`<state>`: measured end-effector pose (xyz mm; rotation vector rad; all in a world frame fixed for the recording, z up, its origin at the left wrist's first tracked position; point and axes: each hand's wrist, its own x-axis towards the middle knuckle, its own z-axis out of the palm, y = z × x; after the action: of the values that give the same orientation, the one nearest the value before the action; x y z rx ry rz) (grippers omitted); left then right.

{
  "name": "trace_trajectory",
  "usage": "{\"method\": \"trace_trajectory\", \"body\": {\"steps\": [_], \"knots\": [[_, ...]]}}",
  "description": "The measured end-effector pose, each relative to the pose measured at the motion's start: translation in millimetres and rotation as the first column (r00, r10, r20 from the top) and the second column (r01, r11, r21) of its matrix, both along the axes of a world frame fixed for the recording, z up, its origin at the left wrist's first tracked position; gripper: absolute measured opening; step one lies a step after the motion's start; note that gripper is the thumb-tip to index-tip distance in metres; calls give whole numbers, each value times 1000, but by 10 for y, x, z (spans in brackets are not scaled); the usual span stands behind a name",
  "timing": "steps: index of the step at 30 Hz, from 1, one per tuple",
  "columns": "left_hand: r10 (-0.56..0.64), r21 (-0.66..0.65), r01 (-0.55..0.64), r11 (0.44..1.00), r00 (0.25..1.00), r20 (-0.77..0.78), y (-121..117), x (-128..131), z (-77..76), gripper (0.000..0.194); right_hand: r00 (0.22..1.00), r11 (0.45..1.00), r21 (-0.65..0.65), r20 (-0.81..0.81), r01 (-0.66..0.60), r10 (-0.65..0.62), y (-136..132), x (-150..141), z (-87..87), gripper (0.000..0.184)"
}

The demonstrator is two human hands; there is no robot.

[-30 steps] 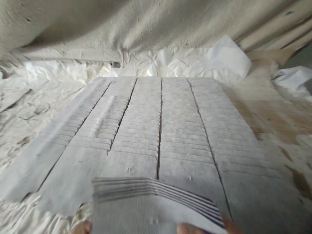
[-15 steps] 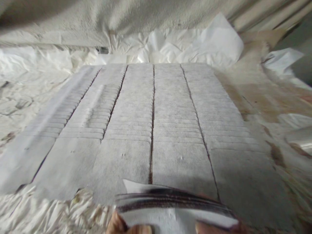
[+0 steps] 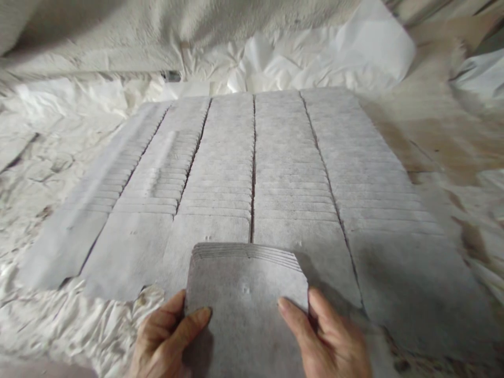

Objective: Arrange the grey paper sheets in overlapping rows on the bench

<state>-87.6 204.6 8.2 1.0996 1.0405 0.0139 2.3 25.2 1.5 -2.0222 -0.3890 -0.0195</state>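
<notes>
A stack of pale grey rectangular sheets (image 3: 244, 325) is held out in front of me, its far edge fanned into several thin layers. My left hand (image 3: 167, 336) grips its left side, thumb on top and fingers beneath. On the right side my right hand (image 3: 328, 336) holds it the same way. Beyond and below lie long rows of similar overlapping grey sheets (image 3: 291, 142), side by side with dark narrow gaps between them. One row on the left has a raised ridge (image 3: 161, 163). The sheets' near end is partly hidden by my hands and the stack.
Crumpled white plastic sheeting (image 3: 106, 320) lies in front and at the left. More wrinkled plastic (image 3: 271, 58) runs along the back, below a draped beige cloth (image 3: 129, 37). At the right, a brownish board surface (image 3: 417, 139) shows with stains.
The stack has come up further into view and tilted, so its top face shows now instead of its dark edges. Both hands have risen with it, and the camera view has shifted slightly.
</notes>
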Motion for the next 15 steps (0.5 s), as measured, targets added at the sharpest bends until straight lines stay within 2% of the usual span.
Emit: {"method": "trace_trajectory", "body": {"steps": [2, 5, 9, 11, 13, 15], "knots": [[-6, 47, 5, 999, 1000, 12, 135, -30, 47, 55, 977, 996, -87, 210, -20, 38, 118, 65, -73, 31], [-23, 115, 22, 993, 1000, 15, 283, -62, 87, 55, 889, 983, -165, 458, 84, 1, 317, 137, -161, 36], [-33, 275, 47, 960, 998, -54, 357, -66, 93, 53, 850, 960, -230, 527, 158, -14, 504, 157, -207, 37], [-34, 443, 108, 890, 984, -173, 354, -56, 79, 52, 826, 948, -264, 564, 177, 3, 542, 154, -204, 34], [28, 621, 171, 765, 955, -297, 339, -38, 64, 54, 793, 932, -292, 610, 215, 8, 556, 145, -195, 32], [96, 755, 193, 627, 942, -321, 324, -13, 59, 56, 773, 916, -306, 634, 262, -9, 553, 131, -193, 31]]}}
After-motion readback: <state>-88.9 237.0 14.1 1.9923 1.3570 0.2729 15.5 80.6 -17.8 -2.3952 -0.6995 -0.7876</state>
